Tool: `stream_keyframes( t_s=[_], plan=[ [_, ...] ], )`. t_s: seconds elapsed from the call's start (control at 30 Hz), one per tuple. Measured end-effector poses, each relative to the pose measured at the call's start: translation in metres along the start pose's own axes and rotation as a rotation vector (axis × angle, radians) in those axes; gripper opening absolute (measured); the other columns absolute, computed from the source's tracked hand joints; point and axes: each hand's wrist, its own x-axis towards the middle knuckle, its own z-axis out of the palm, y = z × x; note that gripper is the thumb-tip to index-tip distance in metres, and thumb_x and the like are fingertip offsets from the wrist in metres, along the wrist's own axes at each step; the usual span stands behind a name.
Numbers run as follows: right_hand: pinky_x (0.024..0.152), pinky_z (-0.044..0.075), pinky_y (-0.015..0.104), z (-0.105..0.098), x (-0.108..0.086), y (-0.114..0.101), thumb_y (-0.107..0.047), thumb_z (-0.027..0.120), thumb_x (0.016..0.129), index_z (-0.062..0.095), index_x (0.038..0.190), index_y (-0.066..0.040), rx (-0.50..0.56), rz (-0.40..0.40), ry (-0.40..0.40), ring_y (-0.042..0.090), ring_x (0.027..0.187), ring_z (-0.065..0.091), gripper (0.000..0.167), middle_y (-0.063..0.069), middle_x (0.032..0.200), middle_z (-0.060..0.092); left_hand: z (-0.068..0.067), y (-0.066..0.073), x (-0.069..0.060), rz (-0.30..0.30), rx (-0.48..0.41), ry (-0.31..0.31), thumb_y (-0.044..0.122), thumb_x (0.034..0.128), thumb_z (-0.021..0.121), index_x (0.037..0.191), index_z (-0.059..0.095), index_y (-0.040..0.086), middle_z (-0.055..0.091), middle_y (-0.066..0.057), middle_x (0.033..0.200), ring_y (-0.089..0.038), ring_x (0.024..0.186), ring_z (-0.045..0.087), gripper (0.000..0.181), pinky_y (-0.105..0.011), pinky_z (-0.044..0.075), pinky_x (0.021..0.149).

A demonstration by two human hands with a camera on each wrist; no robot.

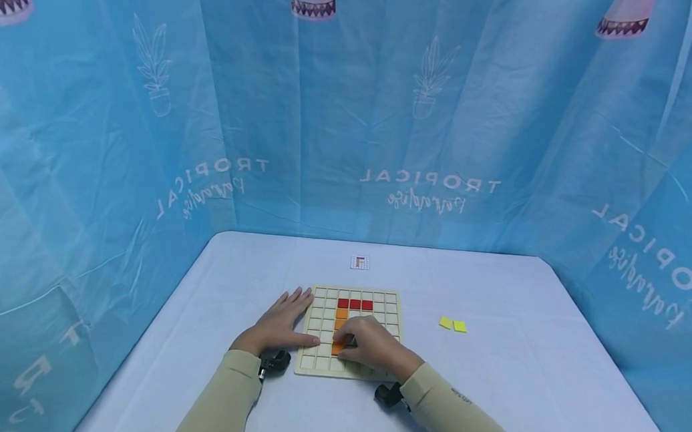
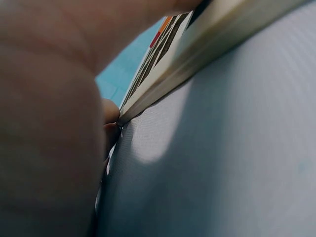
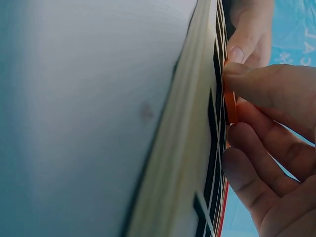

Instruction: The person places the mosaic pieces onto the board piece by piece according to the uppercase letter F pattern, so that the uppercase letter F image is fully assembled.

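A pale wooden grid board [image 1: 315, 365] lies on the white table. Three red tiles [image 1: 354, 304] form a row near its far side, and a column of orange tiles [image 1: 342, 314] runs toward me from the leftmost red one. My right hand [image 1: 375, 345] is over the near end of that column, pinching an orange tile [image 3: 230, 105] down at the board's surface. The hand partly hides the column. My left hand [image 1: 281, 324] rests at the board's left edge with its fingers extended, its thumb lying over the board.
Two yellow tiles [image 1: 453, 324] lie on the table right of the board. Beyond the board is a small card [image 1: 360, 262] with a coloured grid pattern. A blue printed curtain [image 1: 353, 109] surrounds the table [image 1: 552, 364]. A black wrist camera [image 1: 390, 396] sits at each wrist.
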Motion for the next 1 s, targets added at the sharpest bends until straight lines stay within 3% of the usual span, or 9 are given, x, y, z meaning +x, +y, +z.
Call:
stream_keyframes(
  t_s=[0.43,0.7,1.0],
  plan=[
    [0.085,0.057,0.02,-0.002,-0.006,0.005,-0.015,0.088,0.089,0.083,0.113,-0.014,0.046,-0.013,0.02,0.001,0.087,0.064,0.025,-0.015,0.102,0.072,0.0,0.002,0.001,0.008,0.001,0.003,0.08,0.0774,0.072,0.167,0.031,0.01,0.022,-0.004,0.173,-0.025,0.159,0.009,0.121,-0.048,0.007,0.128],
    [0.081,0.058,0.023,-0.011,-0.013,0.019,-0.013,0.085,0.092,0.083,0.112,-0.013,0.063,0.042,0.093,0.004,0.087,0.064,0.021,-0.013,0.102,0.072,0.002,0.0,0.001,0.003,-0.004,0.013,0.082,0.0762,0.071,0.168,0.03,0.011,0.021,-0.003,0.173,-0.024,0.16,0.008,0.123,-0.047,0.006,0.128],
    [0.082,0.06,0.028,-0.022,-0.023,0.036,-0.01,0.084,0.093,0.081,0.113,-0.007,0.07,0.025,0.161,0.009,0.092,0.068,0.021,-0.004,0.106,0.074,0.001,0.0,0.002,0.015,-0.027,0.007,0.077,0.0777,0.074,0.167,0.029,0.008,0.022,-0.006,0.173,-0.026,0.159,0.01,0.122,-0.047,0.007,0.128]
  ],
)
